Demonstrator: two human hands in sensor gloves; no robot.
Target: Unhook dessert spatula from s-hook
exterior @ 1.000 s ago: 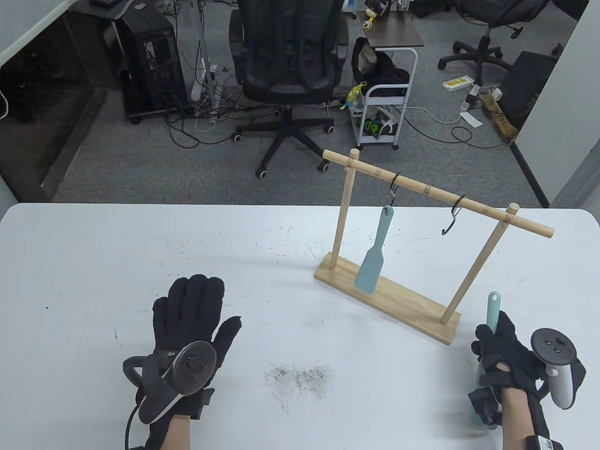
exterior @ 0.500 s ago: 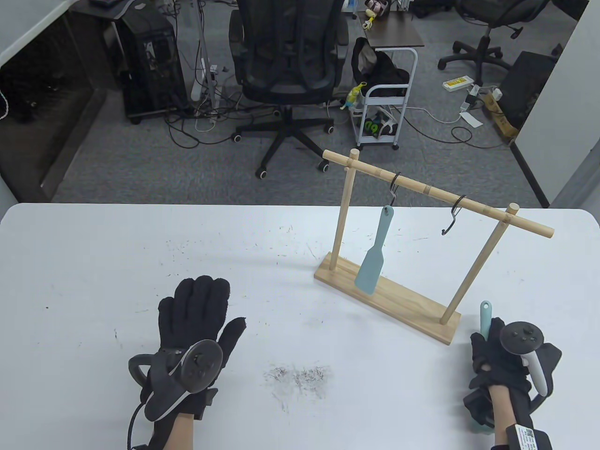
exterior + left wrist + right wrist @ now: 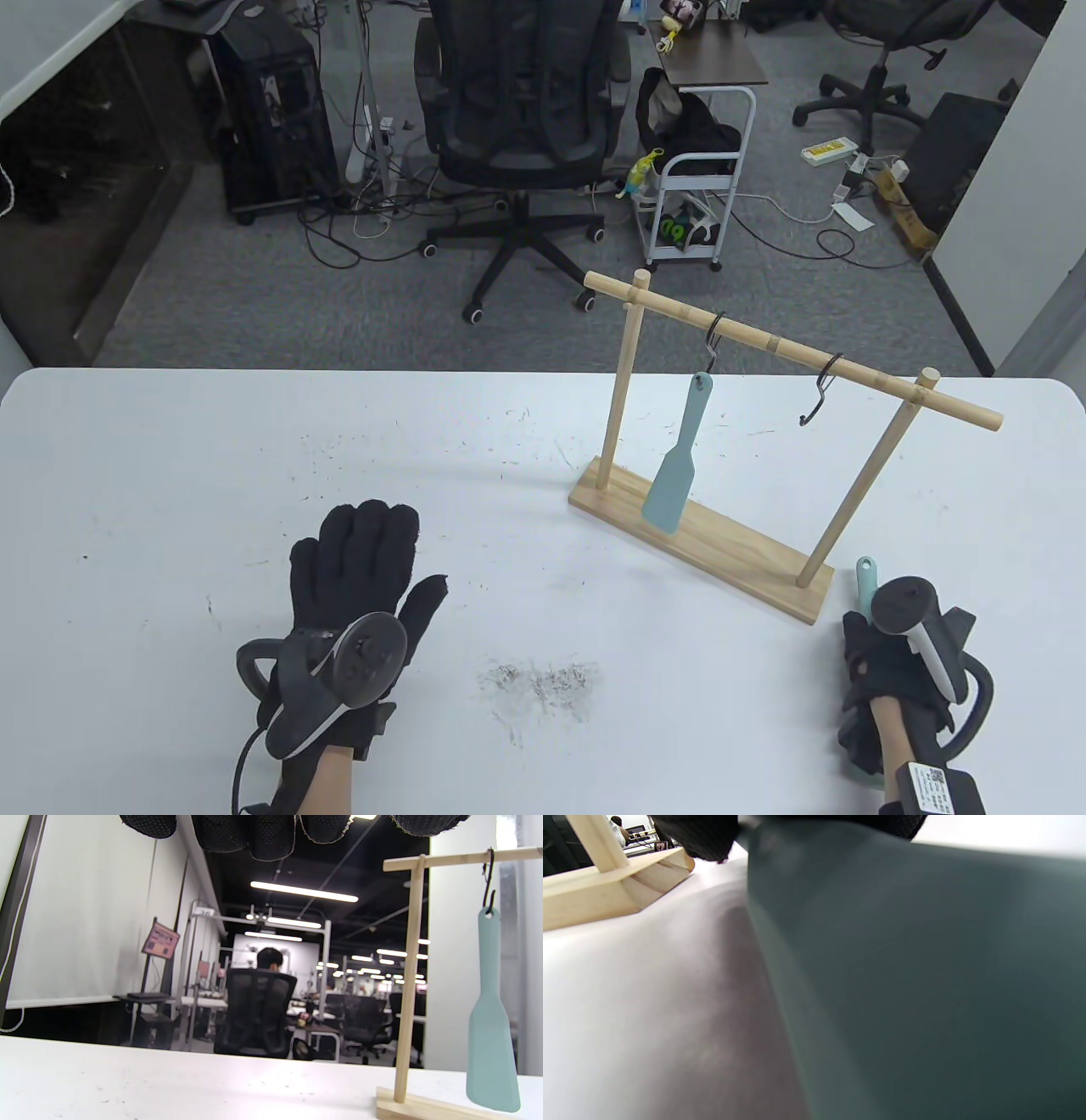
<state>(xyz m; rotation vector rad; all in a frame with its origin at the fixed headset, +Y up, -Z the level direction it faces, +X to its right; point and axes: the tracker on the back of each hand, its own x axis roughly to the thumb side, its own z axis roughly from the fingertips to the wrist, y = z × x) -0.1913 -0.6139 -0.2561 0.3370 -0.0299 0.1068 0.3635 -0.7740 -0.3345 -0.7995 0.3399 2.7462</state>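
Note:
A wooden rack point(image 3: 704, 535) stands at the table's right. One teal dessert spatula point(image 3: 679, 463) hangs from the left S-hook point(image 3: 715, 335); it also shows in the left wrist view point(image 3: 492, 1027). The right S-hook point(image 3: 821, 389) is empty. My right hand point(image 3: 882, 679) grips a second teal spatula point(image 3: 864, 581) near the table's front right corner; its blade fills the right wrist view point(image 3: 925, 984), close above the table. My left hand point(image 3: 361, 569) lies flat and empty on the table, fingers spread.
The rack's wooden base point(image 3: 606, 887) lies just beyond my right hand. Grey scuff marks point(image 3: 543, 683) spot the table between my hands. An office chair point(image 3: 517, 127) and a small cart point(image 3: 696, 195) stand on the floor beyond the table.
My right hand has moved down and toward me with the spatula, lowering it toward the table. My left hand has shifted slightly right.

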